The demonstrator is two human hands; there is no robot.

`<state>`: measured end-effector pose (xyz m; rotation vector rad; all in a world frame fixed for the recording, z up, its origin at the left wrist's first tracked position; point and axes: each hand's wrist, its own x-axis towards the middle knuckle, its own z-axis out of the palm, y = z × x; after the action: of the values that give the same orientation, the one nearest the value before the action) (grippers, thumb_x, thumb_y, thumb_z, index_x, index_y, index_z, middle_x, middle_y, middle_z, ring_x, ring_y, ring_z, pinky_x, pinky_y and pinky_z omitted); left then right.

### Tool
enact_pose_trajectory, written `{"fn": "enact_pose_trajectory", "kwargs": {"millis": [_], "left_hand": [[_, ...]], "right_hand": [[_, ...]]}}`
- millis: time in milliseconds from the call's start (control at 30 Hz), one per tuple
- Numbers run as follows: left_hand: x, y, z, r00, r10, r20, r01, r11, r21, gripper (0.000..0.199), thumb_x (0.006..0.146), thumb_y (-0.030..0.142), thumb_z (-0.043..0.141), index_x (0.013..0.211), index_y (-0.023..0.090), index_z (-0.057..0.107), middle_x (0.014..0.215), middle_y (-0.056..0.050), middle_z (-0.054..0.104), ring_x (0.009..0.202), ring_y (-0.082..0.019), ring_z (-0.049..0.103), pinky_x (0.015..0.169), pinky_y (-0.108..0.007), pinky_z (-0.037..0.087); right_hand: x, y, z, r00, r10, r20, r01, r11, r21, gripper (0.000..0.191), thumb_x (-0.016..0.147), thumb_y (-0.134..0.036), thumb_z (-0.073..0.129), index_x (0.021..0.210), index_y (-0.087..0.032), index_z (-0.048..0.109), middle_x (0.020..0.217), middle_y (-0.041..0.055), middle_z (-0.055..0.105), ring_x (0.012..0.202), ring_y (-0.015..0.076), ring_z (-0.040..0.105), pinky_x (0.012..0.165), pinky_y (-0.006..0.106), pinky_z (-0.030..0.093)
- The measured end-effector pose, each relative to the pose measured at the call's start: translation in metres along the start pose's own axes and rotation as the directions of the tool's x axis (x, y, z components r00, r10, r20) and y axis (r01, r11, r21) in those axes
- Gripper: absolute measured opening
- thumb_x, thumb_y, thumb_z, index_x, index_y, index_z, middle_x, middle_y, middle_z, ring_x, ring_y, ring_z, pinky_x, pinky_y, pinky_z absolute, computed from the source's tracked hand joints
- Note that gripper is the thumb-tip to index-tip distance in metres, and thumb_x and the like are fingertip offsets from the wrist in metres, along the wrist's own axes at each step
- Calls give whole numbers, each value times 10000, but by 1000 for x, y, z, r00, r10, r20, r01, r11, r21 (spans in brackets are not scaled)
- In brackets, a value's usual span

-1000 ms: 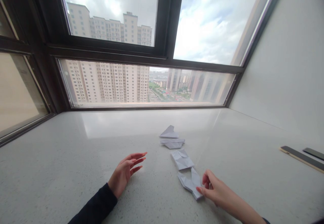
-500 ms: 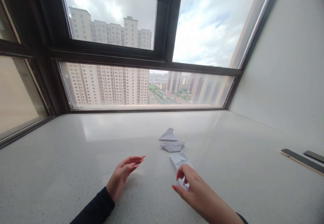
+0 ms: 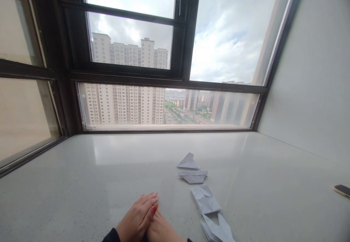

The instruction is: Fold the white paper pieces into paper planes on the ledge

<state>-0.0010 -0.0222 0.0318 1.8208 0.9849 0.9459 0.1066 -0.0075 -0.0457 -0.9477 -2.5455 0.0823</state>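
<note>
My left hand (image 3: 137,216) lies over my right hand (image 3: 165,229) at the bottom of the view, the two pressed together. The left fingers are closed side by side, with no object seen in them. The right fingers are hidden under the left hand. To the right of my hands, folded white papers lie in a line on the pale surface: a pointed paper plane (image 3: 188,161), a boat-like folded paper (image 3: 193,177), a flat rectangular folded paper (image 3: 206,200) and a notched folded paper (image 3: 218,230) cut off by the frame edge.
The speckled white sill (image 3: 68,194) runs back to a dark-framed window (image 3: 177,85) with tall buildings outside. A white wall (image 3: 308,89) stands on the right. A dark flat object with a light edge (image 3: 341,191) lies at the far right.
My hands were apart, the right one above the papers; it has moved left and they now meet. The notched folded paper has come into sight. The view has tilted up.
</note>
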Motion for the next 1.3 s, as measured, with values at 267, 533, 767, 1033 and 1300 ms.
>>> {"fn": "enact_pose_trajectory", "kwargs": {"millis": [267, 533, 767, 1033, 1300], "left_hand": [[2, -8, 0, 999, 32, -10, -32, 998, 54, 236, 753, 338, 488, 923, 338, 651, 1141, -29, 565, 1093, -293, 454, 1013, -430, 177], [3, -19, -2, 968, 235, 85, -244, 816, 523, 298, 811, 299, 382, 1008, 258, 601, 1083, -20, 609, 1029, -174, 530, 927, -335, 372], [3, -13, -2, 940, 320, 119, -313, 671, 672, 308, 824, 264, 346, 999, 232, 598, 1090, -26, 602, 1006, -157, 546, 877, -303, 417], [3, -14, -1, 951, 277, 139, -295, 669, 683, 332, 832, 280, 321, 1020, 234, 591, 1116, -23, 583, 1038, -158, 522, 891, -307, 405], [2, -14, 0, 941, 315, 125, -315, 677, 666, 319, 820, 276, 344, 1012, 239, 596, 1095, -27, 599, 1019, -154, 536, 887, -292, 404]], "right_hand": [[-2, 26, 28, 975, -177, -135, 152, 972, -177, 480, 799, -160, 426, 1259, -62, 329, 1166, 159, 510, 982, 256, 535, 832, 348, 451], [-2, 17, 17, 960, -210, -185, 126, 914, -385, 404, 842, -171, 368, 1228, -51, 364, 1161, 145, 518, 987, 202, 538, 814, 276, 466], [-2, 27, 24, 939, -302, -165, 183, 846, -501, 370, 830, -141, 376, 1187, -53, 413, 1128, 131, 547, 928, 187, 570, 797, 250, 470], [-2, 29, 26, 942, -307, -136, 196, 833, -518, 388, 827, -131, 376, 1207, -53, 389, 1129, 129, 546, 938, 185, 562, 817, 253, 453], [0, 30, 24, 941, -324, -93, 234, 827, -511, 370, 834, -149, 384, 1192, -61, 412, 1123, 137, 547, 912, 197, 574, 894, 316, 391]]}}
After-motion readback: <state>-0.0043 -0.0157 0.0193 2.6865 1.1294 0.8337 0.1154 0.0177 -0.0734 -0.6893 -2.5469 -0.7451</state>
